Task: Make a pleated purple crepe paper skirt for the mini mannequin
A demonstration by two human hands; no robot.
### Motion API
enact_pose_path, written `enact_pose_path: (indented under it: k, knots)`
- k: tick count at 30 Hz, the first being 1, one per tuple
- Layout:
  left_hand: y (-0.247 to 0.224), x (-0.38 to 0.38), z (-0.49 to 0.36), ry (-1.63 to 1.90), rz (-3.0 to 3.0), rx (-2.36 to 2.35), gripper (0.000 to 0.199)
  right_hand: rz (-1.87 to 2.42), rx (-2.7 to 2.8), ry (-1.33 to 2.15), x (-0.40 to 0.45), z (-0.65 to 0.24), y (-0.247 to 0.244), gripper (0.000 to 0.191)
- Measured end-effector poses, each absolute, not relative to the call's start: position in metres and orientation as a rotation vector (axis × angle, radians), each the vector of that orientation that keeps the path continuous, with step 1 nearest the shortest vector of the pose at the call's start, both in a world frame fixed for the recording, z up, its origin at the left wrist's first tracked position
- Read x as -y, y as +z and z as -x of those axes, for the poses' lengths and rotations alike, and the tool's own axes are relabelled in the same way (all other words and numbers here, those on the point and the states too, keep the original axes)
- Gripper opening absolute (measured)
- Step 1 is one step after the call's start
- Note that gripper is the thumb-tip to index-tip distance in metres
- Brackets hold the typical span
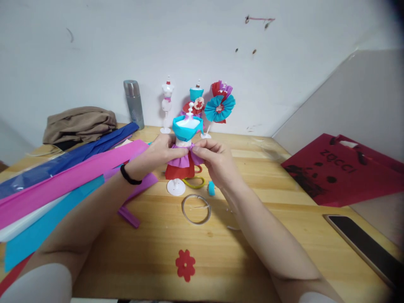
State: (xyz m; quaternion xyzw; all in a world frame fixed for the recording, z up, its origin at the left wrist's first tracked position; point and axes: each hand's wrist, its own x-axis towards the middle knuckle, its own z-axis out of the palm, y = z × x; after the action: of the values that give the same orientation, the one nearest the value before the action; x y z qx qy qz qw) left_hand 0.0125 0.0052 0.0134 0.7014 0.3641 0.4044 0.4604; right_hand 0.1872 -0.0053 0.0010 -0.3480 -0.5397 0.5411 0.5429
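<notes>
A small white dress-form mannequin [189,122] stands upright on a round white base [176,187], wearing a blue crepe-paper top [184,132]. Round its waist runs a purple paper ruffle [179,162] over a red paper skirt [177,172]. My left hand [158,151] is closed at the left of the waist, its thumb pressing the ruffle; its other fingers are partly hidden behind the figure. On the right side, my right hand [219,162] pinches the edge of the same ruffle between thumb and fingers. Yellow-handled scissors [195,182] lie partly behind the base.
A wire coil [196,209], a blue tape-like roll [211,188] and a red paper flower [185,265] lie nearer me. Crepe-paper strips [85,170] cover the left. Behind stand several dressed mannequins [220,107] and a flask [134,104]. A red bag [341,170] and phone [362,248] are right.
</notes>
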Motion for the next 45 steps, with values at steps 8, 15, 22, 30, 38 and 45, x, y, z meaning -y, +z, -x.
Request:
enact_pose_path:
  k: [8, 15, 22, 30, 38, 45]
  knots:
    - [0.011, -0.018, -0.001, 0.871, -1.824, -0.879, 0.037, 0.821, 1.388, 1.208, 0.005, -0.186, -0.001, 0.018]
    - [0.008, -0.023, 0.000, 0.874, -1.895, -0.855, 0.038, 0.861, 1.407, 1.121, 0.007, -0.186, -0.001, 0.015]
    - [0.009, -0.024, 0.002, 0.867, -1.859, -0.874, 0.038, 0.908, 1.452, 1.000, 0.012, -0.181, -0.003, 0.011]
    - [0.012, -0.021, 0.003, 0.891, -1.868, -0.818, 0.036, 0.893, 1.535, 0.880, 0.011, -0.181, -0.009, 0.012]
    - [0.006, -0.025, 0.007, 0.903, -1.799, -0.672, 0.043, 0.913, 1.489, 0.851, 0.009, -0.188, -0.005, 0.013]
    - [0.003, -0.030, 0.010, 0.897, -1.781, -0.715, 0.047, 0.915, 1.533, 0.643, 0.013, -0.185, -0.013, 0.017]
